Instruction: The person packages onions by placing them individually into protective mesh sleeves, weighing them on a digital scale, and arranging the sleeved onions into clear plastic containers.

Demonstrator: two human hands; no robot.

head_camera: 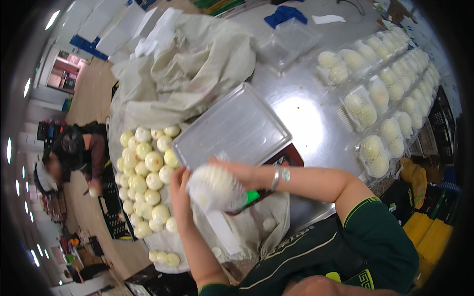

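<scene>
A pack of peeled onions [213,185] in clear plastic and white mesh is held between both hands, slightly blurred. My right hand [240,174], with a band on its wrist, grips its upper right side; the fingers are partly hidden behind it. My left hand [180,190] holds its left edge with bent fingers. The pack is in front of the near edge of a weighing scale with a steel pan [233,125]. Below the pan, the scale's green-lit display [252,197] shows partly. Loose peeled onions [142,181] lie to the left of my left hand.
Rows of packed onions [394,92] fill the steel table's [311,148] right side. Clear plastic trays [287,44] and a blue cloth [285,16] lie at the back. Crumpled pale sacking [196,55] is beyond the loose onions. Another person [77,148] works by black crates at the left.
</scene>
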